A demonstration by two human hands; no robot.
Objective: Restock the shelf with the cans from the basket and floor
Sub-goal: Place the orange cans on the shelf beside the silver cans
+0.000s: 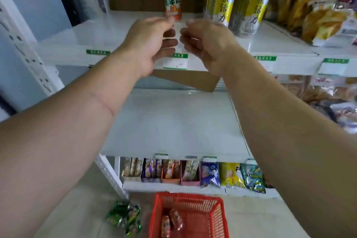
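Observation:
An orange can (173, 1) stands upright on the upper white shelf (81, 33), in front of a cardboard box. My left hand (152, 40) and my right hand (204, 40) hover side by side just in front of the can, fingers loosely curled, holding nothing. On the floor below, a red basket (216, 216) holds orange cans (171, 222). A cluster of green cans (125, 216) lies on the floor left of the basket.
Two large wrapped packs with yellow labels (239, 0) stand right of the can, snack bags (316, 17) beyond them. The middle shelf (173, 121) is bare white. Snack boxes and bags (193, 172) line the bottom shelf. A white upright (29, 60) bounds the left.

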